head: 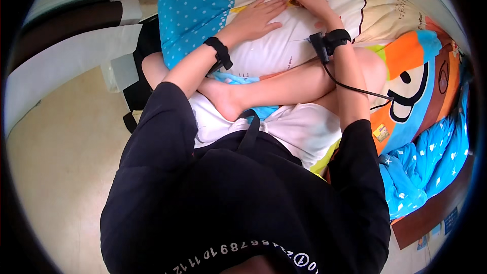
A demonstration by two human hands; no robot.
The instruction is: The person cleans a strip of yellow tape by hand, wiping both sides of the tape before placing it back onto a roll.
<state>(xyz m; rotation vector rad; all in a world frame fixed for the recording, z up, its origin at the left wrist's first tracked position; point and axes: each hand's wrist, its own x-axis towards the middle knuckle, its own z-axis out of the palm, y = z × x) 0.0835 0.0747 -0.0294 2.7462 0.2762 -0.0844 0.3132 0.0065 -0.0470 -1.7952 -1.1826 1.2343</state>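
My left hand lies palm down with its fingers apart on a white printed pillow or folded quilt in front of my crossed legs. My right hand is at the far part of the same cloth, its thumb and fingertips beside a small yellow and dark patch; whether it pinches the cloth cannot be told. A blue cloth with white dots adjoins the white one on the left. Black straps are around both wrists, and the right one carries a black device with a cable.
The cable runs from the right wrist across my forearm. A colourful blanket and a crumpled blue blanket lie on the right, with a small yellow packet or label on the former. The bed's edge and pale floor are on the left.
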